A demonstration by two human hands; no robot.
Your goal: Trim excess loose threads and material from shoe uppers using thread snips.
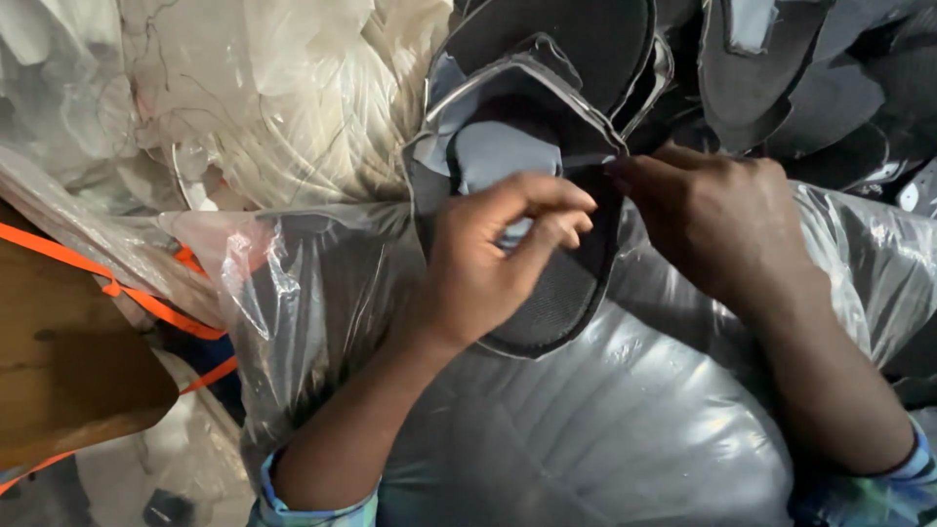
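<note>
Centre of frame: a black, flat, foot-shaped sandal sole with a grey strap arching over it lies on a large clear plastic bag stuffed with something pale grey, which fills the lower middle and right of the frame

My left hand sits over the middle of the sole, thumb and forefinger pinched together on the lower edge of the grey strap; the other fingers curl in beneath. My right hand comes in from the right, fingers bunched and closed on the strap's right edge where it meets the sole's rim. I cannot tell how much strap the right fingertips hold, as they are turned away from me

Upper right: a pile of further black soles and grey-lined pieces, touching the top of the one I hold. Upper left: crumpled whitish plastic sheeting. Left edge: a brown wooden board crossed by an orange strap
</note>
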